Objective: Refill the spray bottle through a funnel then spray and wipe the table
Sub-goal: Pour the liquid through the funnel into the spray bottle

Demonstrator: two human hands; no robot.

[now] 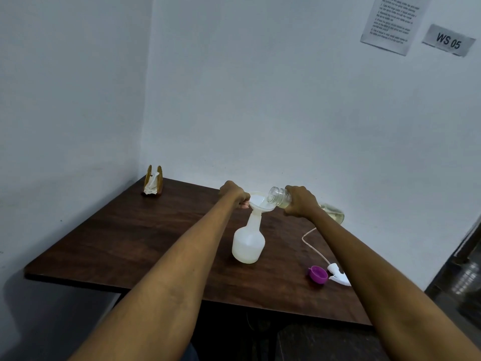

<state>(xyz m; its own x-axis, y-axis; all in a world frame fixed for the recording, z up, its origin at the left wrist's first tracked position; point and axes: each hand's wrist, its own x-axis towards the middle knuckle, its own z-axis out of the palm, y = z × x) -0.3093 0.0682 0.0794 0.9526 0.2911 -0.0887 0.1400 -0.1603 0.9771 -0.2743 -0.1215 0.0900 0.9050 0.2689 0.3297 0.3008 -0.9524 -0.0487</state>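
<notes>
L hand [234, 193]: centre of frame, fingers curled round rim of funnel [261, 201], pinching its left edge; forearm runs in from bottom left.
R hand [302, 201]: just right of funnel, clamped on clear refill bottle [279, 196]; bottle tipped nearly flat, open mouth over funnel bowl, pale liquid visible in body behind the hand.
Funnel: white, sits in neck of spray bottle [248, 243], roughly upright.
Spray bottle: translucent white, cap off, stands upright on worktop [109, 238] centre-right, below both hands; fill level can't tell.
Spray head [338, 276]: white trigger w/ thin dip tube, lying flat at right of worktop, well apart from bottle, partly behind R forearm.
Purple cap [318, 274]: on its side just left of spray head, near front edge.
Napkin holder [153, 181]: wooden, w/ white tissue, far-left corner of worktop, close to wall.
Surface: dark brown wood grain, matt; back and left sides run along the walls, front edge lower centre, left part of front edge steps out.
Room: white walls meet in corner upper centre-left; printed sheet [394, 22] and "WS 05" label [448, 40] upper right; dark metal fittings far right edge.
Open room: wide bare stretch of worktop left of L forearm, between holder and front edge; narrower strip right of spray bottle.
</notes>
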